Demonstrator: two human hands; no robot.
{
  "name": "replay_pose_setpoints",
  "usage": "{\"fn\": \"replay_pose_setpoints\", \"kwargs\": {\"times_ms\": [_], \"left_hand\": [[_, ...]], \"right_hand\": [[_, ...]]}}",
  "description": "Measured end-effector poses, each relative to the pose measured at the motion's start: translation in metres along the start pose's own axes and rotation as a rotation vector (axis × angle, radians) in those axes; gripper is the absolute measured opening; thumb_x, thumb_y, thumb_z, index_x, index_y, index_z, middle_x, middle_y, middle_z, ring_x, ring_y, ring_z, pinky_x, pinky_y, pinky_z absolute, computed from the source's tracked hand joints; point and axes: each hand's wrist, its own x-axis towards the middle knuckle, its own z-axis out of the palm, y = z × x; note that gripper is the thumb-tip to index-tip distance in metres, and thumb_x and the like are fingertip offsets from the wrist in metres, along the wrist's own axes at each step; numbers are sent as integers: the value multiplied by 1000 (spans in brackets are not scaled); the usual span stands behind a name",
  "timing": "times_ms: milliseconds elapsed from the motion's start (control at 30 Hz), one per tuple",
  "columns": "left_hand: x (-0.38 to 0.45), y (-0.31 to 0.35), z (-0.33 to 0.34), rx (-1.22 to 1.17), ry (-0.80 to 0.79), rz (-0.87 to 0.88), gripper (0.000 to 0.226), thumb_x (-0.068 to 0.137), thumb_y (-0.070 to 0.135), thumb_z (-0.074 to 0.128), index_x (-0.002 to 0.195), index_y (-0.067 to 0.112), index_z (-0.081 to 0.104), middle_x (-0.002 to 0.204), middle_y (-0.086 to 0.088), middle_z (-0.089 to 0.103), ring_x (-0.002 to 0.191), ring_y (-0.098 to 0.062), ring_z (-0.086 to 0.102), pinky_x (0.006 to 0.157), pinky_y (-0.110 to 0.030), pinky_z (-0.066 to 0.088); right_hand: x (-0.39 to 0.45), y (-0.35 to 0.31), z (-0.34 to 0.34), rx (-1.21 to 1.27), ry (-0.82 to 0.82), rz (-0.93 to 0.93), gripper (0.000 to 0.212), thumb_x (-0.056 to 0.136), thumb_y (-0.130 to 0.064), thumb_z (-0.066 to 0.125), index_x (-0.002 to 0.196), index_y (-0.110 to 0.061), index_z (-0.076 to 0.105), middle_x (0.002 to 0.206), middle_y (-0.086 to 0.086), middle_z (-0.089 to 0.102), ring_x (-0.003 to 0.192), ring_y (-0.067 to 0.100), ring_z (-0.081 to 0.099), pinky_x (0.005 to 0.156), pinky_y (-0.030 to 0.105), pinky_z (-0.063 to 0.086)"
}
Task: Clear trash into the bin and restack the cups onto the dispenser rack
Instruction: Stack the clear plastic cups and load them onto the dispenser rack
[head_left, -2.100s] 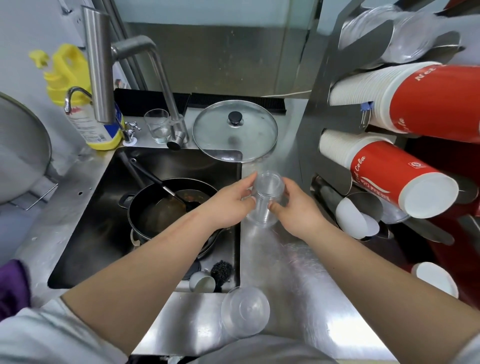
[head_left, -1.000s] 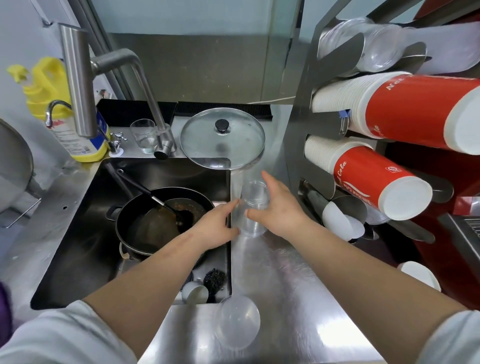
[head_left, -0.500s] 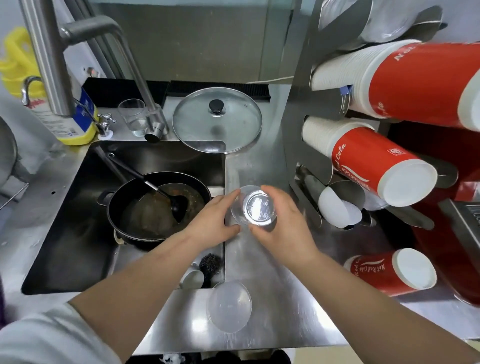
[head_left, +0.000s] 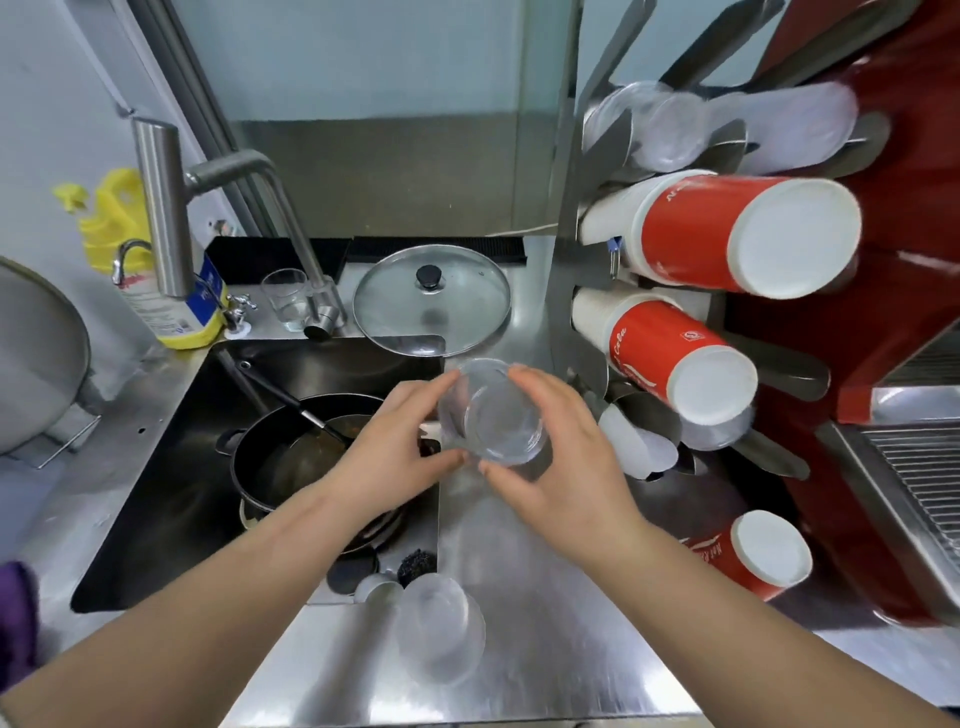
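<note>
Both hands are holding one clear plastic cup (head_left: 491, 415) in the air, over the bench (head_left: 545, 623) by the sink (head_left: 156, 493) edge. The left hand (head_left: 395, 447) is pinching its side at nine o'clock, and the right hand (head_left: 561, 457) is curling its fingers around the side at three o'clock. So both grips are clamped on the cup.

The cup is lying tipped over. Its long axis is running from near the person toward the back wall, and one round end is facing up at the camera. It is blurry, so I think that is the open mouth, but it may be the bottom.

What could go wrong? The cup is thin and slippery, so a hard squeeze could crush it or pop it out into the dirty pan (head_left: 301, 457). The rack (head_left: 582, 312) is at two o'clock, and pushing the cup in crooked could jam it on the clear stack (head_left: 660, 130). A swinging elbow could knock the other clear cup (head_left: 441, 629) off the bench at six o'clock.
</note>
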Motion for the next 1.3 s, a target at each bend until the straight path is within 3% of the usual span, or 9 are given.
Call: {"fn": "replay_pose_setpoints", "kwargs": {"times_ms": [167,267,400,600,733,900,1133,1200,1300], "left_hand": [[-7,48,-24,-45,149,76,88,75,19,84,148,30,37,126,9,46,124,-2,44,94,-10,44],[-11,75,-34,-53,197,146,91,72,22,86,146,33,34,128,19,41,127,1,40,95,-15,45],[-11,110,-50,-13,261,214,92,73,29,85,146,37,30,130,14,42,125,12,37,104,-21,41],[-3,166,-73,76,350,393,84,75,42,72,147,32,29,131,16,40,126,15,32,101,-3,31],[10,209,-89,135,395,526,84,74,43,67,147,25,29,130,16,37,127,18,28,102,0,23],[28,249,-93,189,406,628,85,76,45,67,149,20,32,135,1,43,129,14,29,106,-3,21],[60,303,-88,268,269,731,89,78,46,70,153,26,26,138,12,35,130,19,21,107,-2,18],[70,321,-85,291,199,724,87,79,38,72,152,27,26,140,9,40,127,15,29,106,-6,26],[83,346,-74,287,119,700,81,83,30,74,151,31,30,137,8,48,116,3,40,102,-18,36]], "right_hand": [[6,-36,-38,55,68,-53,83,68,-22,83,132,-42,35,125,-42,35,124,-18,32,106,9,28],[5,-51,-62,110,120,-60,85,66,-25,85,130,-49,34,127,-35,40,125,-9,40,105,21,39],[3,-67,-89,216,164,-88,79,65,-32,81,126,-57,37,129,-29,47,126,1,47,101,35,46],[2,-88,-134,267,280,-209,76,63,-39,75,128,-56,38,131,-28,48,127,3,47,99,17,42],[7,-97,-164,347,384,-318,79,63,-31,78,127,-56,39,131,-26,49,127,8,49,99,23,44],[8,-96,-197,400,469,-383,80,62,-22,80,126,-52,43,133,-13,53,127,16,52,101,30,45],[2,-89,-244,364,607,-395,81,63,-30,84,132,-38,43,136,-9,51,129,21,49,102,43,45],[0,-86,-255,353,641,-378,80,63,-34,85,131,-37,43,135,-11,52,129,18,50,101,36,47],[-7,-73,-271,290,693,-313,81,65,-19,83,132,-37,42,136,-9,50,129,14,49,101,29,46]]}}
